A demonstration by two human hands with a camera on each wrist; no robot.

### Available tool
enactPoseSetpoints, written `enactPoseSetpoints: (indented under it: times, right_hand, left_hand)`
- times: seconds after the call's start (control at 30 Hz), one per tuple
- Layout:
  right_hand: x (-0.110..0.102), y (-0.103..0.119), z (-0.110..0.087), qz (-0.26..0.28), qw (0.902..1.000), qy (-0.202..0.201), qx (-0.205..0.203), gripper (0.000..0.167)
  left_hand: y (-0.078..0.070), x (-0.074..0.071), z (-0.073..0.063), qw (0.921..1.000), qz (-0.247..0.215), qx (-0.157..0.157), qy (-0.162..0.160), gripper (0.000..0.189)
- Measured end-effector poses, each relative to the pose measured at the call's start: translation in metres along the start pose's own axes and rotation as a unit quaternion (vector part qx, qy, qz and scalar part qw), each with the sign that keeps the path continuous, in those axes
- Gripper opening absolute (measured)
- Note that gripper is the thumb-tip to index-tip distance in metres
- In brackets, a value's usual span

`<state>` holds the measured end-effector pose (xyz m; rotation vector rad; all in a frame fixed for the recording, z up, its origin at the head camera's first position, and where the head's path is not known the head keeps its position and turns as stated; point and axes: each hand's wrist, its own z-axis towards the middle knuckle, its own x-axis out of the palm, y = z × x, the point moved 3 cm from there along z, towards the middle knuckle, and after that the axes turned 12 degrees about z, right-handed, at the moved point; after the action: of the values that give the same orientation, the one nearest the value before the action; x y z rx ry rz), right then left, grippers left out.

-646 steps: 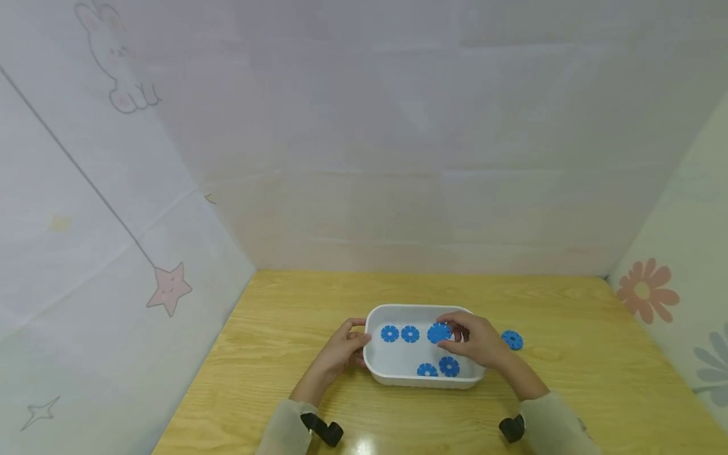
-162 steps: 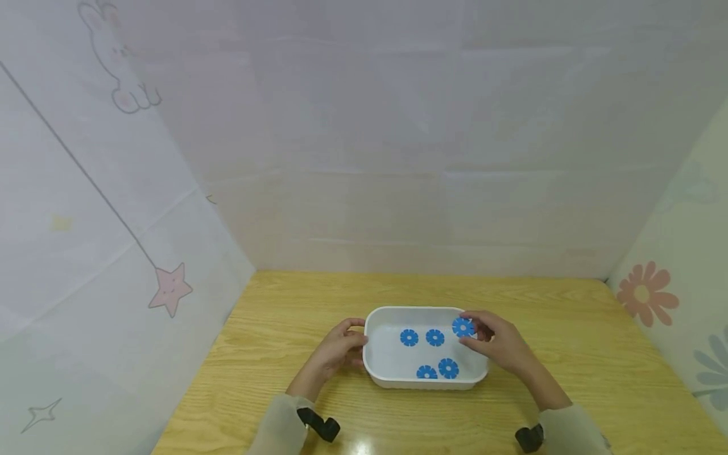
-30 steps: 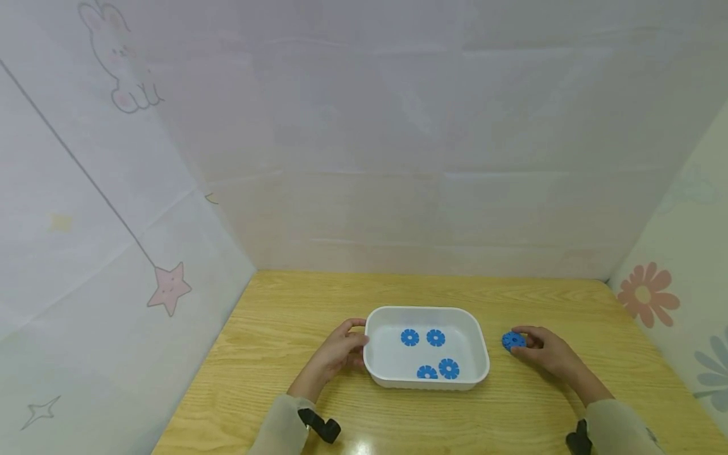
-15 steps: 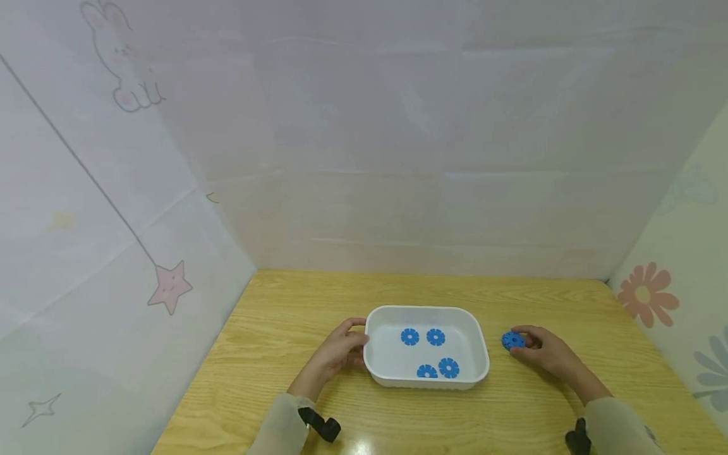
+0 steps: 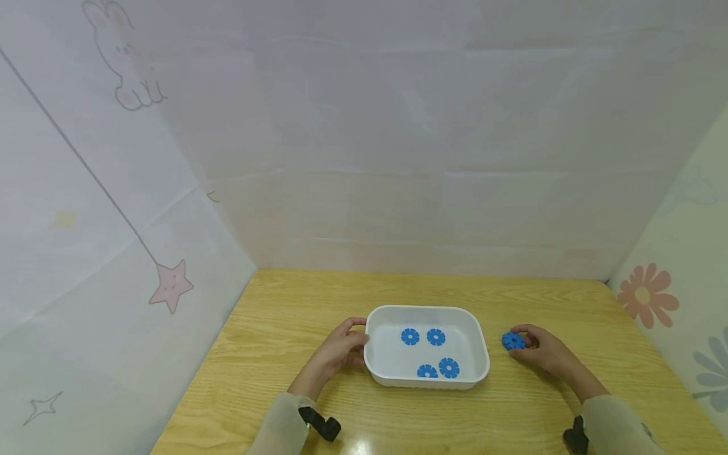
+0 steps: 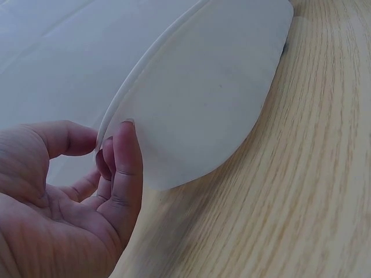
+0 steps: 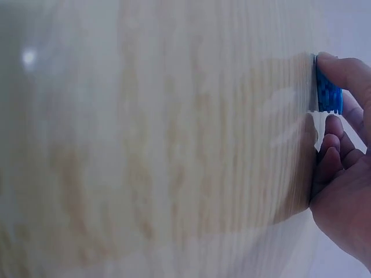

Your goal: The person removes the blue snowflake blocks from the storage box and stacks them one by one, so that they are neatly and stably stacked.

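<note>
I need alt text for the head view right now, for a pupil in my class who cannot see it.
A person's right grip pinches a small stack of blue notched discs to the right of a white tray on a wood-grain table. The left grip holds the tray's left end. Four more blue discs lie inside the tray.

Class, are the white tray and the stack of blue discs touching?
Apart: the head view shows bare table between the white tray and the blue stack.

Between blue stack (image 5: 513,340) and tray (image 5: 392,360) runs open table (image 5: 494,332), the tray's wall (image 5: 426,383) blocking low passage
</note>
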<state>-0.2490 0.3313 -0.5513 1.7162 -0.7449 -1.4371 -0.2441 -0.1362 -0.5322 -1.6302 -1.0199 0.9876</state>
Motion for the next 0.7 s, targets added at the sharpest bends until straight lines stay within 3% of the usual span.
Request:
enactPoseSetpoints:
  times: [0.7]
  right_hand:
    - [-0.001,0.0028,-0.0018,0.013,0.9997,0.0,0.019,0.064]
  left_hand:
    - [-0.0028,0.0001,-0.0023,1.0,0.006,-0.001,-0.001,0.052]
